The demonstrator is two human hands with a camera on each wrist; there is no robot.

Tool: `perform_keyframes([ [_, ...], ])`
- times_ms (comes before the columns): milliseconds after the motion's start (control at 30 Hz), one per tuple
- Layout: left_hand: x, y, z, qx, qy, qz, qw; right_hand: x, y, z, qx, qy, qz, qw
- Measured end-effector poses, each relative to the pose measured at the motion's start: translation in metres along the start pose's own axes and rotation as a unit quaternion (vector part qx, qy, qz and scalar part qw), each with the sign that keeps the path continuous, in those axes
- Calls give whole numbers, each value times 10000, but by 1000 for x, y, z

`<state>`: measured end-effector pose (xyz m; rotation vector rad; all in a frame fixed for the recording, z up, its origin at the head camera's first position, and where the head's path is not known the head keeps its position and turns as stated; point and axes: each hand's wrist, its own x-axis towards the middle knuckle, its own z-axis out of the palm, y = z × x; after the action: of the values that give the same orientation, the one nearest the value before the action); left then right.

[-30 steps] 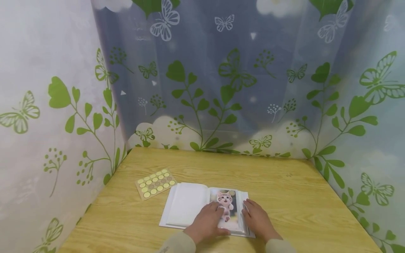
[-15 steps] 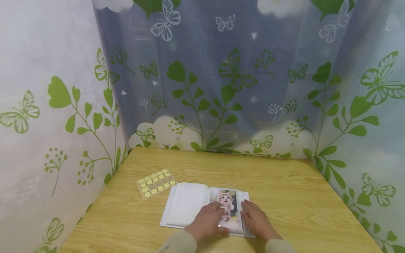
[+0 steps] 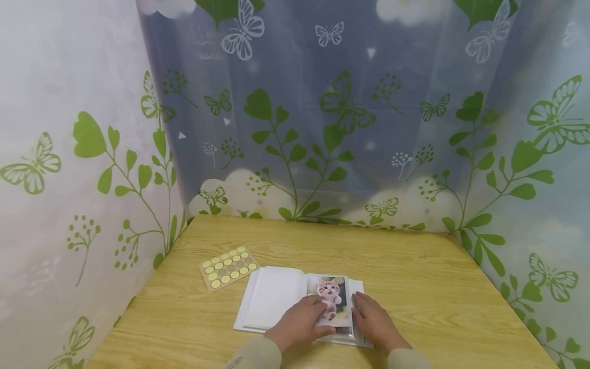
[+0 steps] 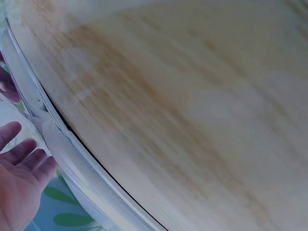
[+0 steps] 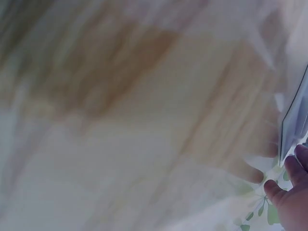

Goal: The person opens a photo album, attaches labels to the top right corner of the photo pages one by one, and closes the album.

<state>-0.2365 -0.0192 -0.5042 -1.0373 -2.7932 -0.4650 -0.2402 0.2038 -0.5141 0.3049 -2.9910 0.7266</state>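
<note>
**My left hand on the kitten photo, my right hand at the edge of the photo album**

The photo album lies open on the wooden table, at the lower middle of the head view. Its left page is plain white; on its right page is the kitten photo, upright as I look at it, with a narrow dark strip showing just below its lower edge.

My left hand reaches in from the bottom of the frame and rests over the lower left part of the kitten photo. I have its fingers extended and close together, with the thumb spread away from them toward the photo's lower edge. My right hand lies at the album's right side, its fingers relaxed and reaching along the edge of the page; I cannot tell how firmly they press. In the left wrist view the fingers at lower left are gently bent and a little apart, just beside the album's edge. The right wrist view is blurred, with fingers at lower right next to a corner of the album.

Light sleeves cover both my wrists. Left of centre, near the album's upper left corner, a brown sheet of round yellow stickers lies tilted on the table. Behind, a cloth printed with green leaves and butterflies fills the upper part of the frame.
</note>
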Motion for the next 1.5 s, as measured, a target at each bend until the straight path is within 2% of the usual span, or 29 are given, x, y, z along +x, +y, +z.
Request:
perform_keyframes([
  [300, 0, -1, -2, -19, 29, 114, 9999, 2, -2, 1, -115, -111, 5, 9999],
  [533, 1, -3, -2, 86, 48, 209, 9997, 1, -4, 0, -115, -145, -157, 9997],
  [833, 0, -2, -3, 156, -15, 248, 9996, 4, -5, -2, -179, -474, 72, 9987],
  [1200, -2, -4, -3, -49, 209, 409, 9989, 4, -3, 1, -184, -307, -118, 9993],
  [1367, -3, -5, -3, -127, 316, 388, 9987, 3, -3, 0, -85, -233, -181, 9995],
  [1500, -5, -5, -4, -387, 461, 267, 9978, 0, -4, -1, 8, -138, -262, 9996],
])
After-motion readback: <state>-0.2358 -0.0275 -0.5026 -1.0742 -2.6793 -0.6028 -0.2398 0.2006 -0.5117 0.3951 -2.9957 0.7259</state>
